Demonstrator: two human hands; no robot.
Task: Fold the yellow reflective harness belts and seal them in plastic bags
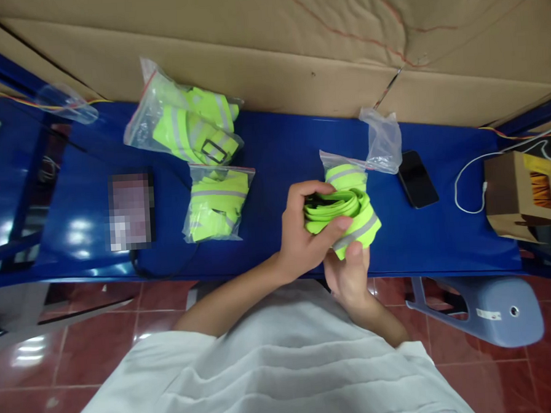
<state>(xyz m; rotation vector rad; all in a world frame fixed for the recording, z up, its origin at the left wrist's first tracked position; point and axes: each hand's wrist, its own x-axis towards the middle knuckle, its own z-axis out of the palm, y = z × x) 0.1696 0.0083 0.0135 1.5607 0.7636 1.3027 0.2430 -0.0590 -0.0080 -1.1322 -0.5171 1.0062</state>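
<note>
A rolled neon-yellow reflective strap (357, 227) with a grey stripe is held up over the front of the blue table. My left hand (307, 229) wraps its left side, thumb across the front and fingers behind. From below, my right hand (350, 270) grips the same roll, thumb on its lower edge. Just behind the roll lies a clear plastic bag (345, 173) with neon-yellow strap material in it, partly hidden. To the left are a bagged neon strap (220, 200) and, behind it, a larger bag (195, 124) of straps with a black buckle showing.
The blue table (277, 151) ends at a cardboard-covered back wall. Right of my hands are a crumpled clear bag (383, 140), a black phone (417, 179), a white cable and a cardboard box (517, 194). A blurred-out object (130, 208) lies left. A plastic stool (503, 311) stands below.
</note>
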